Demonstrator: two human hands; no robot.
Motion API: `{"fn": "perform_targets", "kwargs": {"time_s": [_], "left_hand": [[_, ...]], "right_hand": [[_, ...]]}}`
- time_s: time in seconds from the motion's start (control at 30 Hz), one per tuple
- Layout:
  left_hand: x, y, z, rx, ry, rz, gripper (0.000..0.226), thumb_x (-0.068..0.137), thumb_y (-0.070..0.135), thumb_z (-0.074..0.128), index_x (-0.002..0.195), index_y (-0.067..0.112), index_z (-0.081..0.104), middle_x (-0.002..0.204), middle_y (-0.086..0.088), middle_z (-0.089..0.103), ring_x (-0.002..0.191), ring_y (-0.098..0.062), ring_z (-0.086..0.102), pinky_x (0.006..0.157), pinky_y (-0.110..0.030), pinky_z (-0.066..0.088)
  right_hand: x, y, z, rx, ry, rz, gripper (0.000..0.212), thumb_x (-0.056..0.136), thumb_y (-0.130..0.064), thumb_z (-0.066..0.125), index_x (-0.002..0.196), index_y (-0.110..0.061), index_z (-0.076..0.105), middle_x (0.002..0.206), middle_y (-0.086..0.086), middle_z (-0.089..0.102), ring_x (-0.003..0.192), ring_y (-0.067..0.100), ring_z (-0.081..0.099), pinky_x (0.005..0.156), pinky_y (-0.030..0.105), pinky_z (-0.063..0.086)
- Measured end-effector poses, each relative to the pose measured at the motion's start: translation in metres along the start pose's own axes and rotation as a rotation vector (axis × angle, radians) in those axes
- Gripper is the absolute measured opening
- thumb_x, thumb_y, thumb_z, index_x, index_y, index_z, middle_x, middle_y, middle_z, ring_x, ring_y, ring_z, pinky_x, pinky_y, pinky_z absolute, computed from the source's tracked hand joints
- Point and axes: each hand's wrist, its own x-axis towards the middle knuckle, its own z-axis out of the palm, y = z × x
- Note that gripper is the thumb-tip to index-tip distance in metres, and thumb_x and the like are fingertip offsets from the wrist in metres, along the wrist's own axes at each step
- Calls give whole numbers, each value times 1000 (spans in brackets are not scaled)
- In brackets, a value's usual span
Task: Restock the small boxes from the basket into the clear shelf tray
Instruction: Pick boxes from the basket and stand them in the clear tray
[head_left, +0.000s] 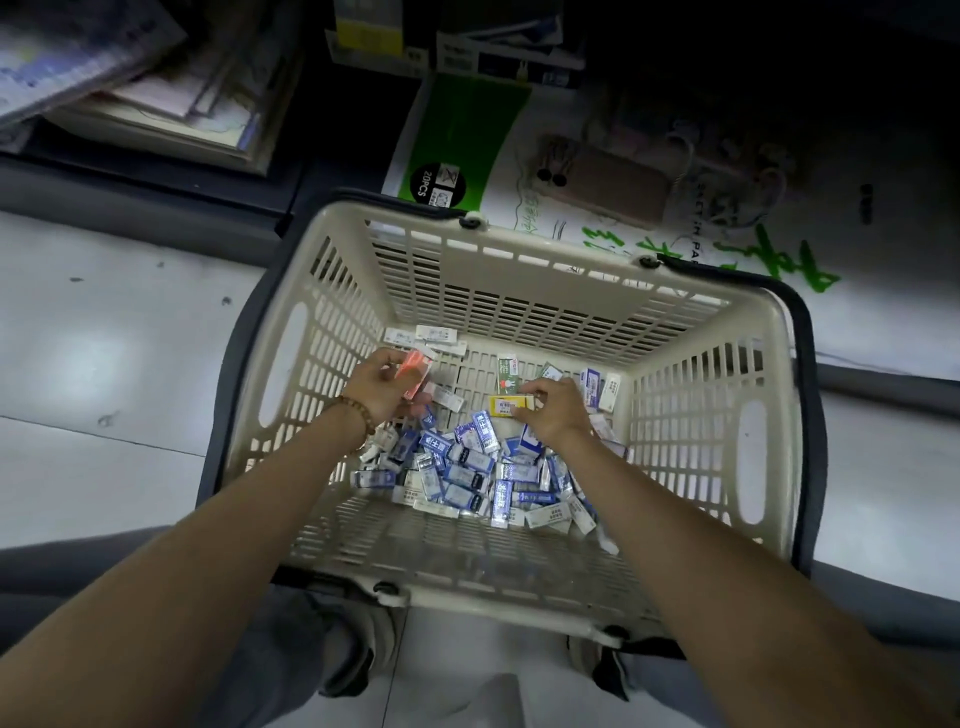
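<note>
Basket (545, 265): a cream slatted shopping basket standing on the floor between the person's knees, with both forearms reaching down into it.
Blue-and-white boxes (467, 462): the bulk of the stock, a loose heap on the basket floor near the person, lying at all angles and overlapping.
Left hand (376, 387): fingers curled round a small stack of pink boxes (415, 371), held just above the far-left part of the basket floor. A bead bracelet (353, 415) sits at the wrist.
Right hand (553, 413): fingertips closed on the right end of a yellow box (506, 405) lying flat beyond the heap. A green box (506, 376) lies just past it.
Clear shelf tray: not in view, so I cannot tell where the boxes must go or how full it is.
Step in hand: most likely gathering the odd-coloured boxes, with none yet carried out.
Doing it well: lift the yellow box by its long sides rather than by one end, so it does not swing or slip back into the heap.
Stacking: lay it flat against the pink stack with the faces aligned, so that one hand can hold the lot squarely.
Risk: an overfilled left hand may fan its boxes out and drop them, and small boxes near the slats could catch there.
Afterwards: sweep the heap together and take like boxes in neat handfuls.
</note>
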Motion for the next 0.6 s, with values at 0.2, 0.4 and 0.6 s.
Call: {"fn": "perform_targets", "kwargs": {"time_s": [0.2, 0.4, 0.6], "left_hand": [[-3, 12, -11, 135, 64, 55, 25, 84, 11, 64, 106, 7, 53, 83, -9, 63, 64, -14, 59, 48, -14, 50], [-8, 23, -13, 154, 79, 241, 19, 81, 27, 69, 97, 15, 67, 78, 8, 63, 65, -1, 55, 49, -3, 42], [-11, 21, 4, 123, -164, 67, 30, 88, 36, 56, 91, 7, 64, 93, -11, 70, 69, -11, 68, 56, -17, 54]], "right_hand": [[-1, 1, -9, 212, 27, 55, 21, 80, -10, 73, 96, 0, 65, 96, 9, 60, 83, 19, 58, 81, 34, 51], [-15, -28, -63, 628, -75, -67, 28, 88, -7, 61, 117, -7, 62, 72, -2, 69, 53, 0, 61, 50, 11, 49], [-29, -68, -74, 537, -338, -206, 7, 83, -9, 67, 89, -12, 66, 79, 1, 70, 61, 3, 65, 62, 12, 54]]}}
